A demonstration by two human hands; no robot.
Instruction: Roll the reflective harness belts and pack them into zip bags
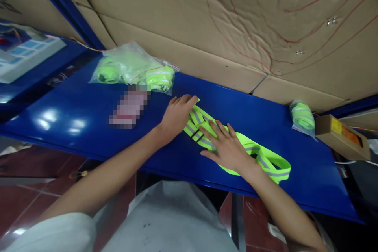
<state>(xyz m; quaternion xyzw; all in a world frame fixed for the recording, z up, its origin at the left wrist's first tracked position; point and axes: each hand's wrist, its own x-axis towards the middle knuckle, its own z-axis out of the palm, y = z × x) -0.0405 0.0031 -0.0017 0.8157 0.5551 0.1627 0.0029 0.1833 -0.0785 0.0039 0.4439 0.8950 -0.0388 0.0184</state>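
A neon-green strap vest with grey reflective stripes (pixel 265 161) lies folded on the blue table (pixel 73 122). My left hand (pixel 176 115) rests at the vest's far-left end, fingers curled over its edge and pinching the fabric. My right hand (pixel 226 145) lies flat on the middle of the vest, fingers stretched out and pressing it down.
A clear plastic bag of several rolled green vests (pixel 132 69) sits at the table's back left. A single bagged roll (pixel 302 117) lies at the right, beside a small cardboard box (pixel 339 134). Cardboard sheets (pixel 236 19) line the wall behind. A blurred pinkish object (pixel 130 108) lies left of my hands.
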